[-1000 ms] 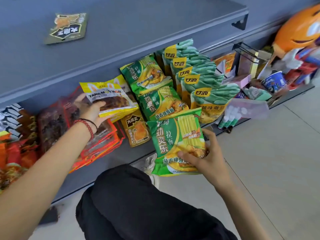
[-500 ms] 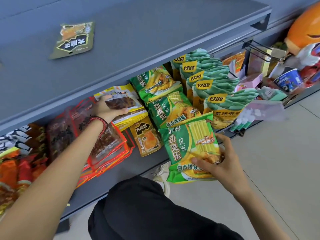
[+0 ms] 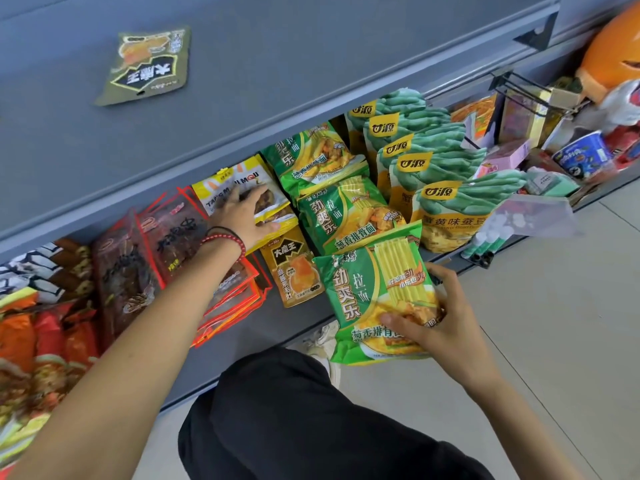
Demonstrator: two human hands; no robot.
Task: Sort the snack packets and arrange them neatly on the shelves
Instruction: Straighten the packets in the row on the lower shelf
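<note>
The grey upper shelf (image 3: 311, 64) takes up most of the view, with one olive packet (image 3: 147, 65) lying flat on it. Under its front lip, the lower shelf (image 3: 249, 327) is crammed: red-edged clear packets (image 3: 166, 244) to the left, teal bean bags (image 3: 433, 157) to the right. The left hand (image 3: 242, 216) lies flat with fingers spread on a yellow packet (image 3: 239, 183), not gripping it. The right hand (image 3: 440, 320) has its grip closed on a green noodle packet (image 3: 367, 299) at the lower shelf's front edge, overlapping the gold packet (image 3: 294, 271) beside it.
</note>
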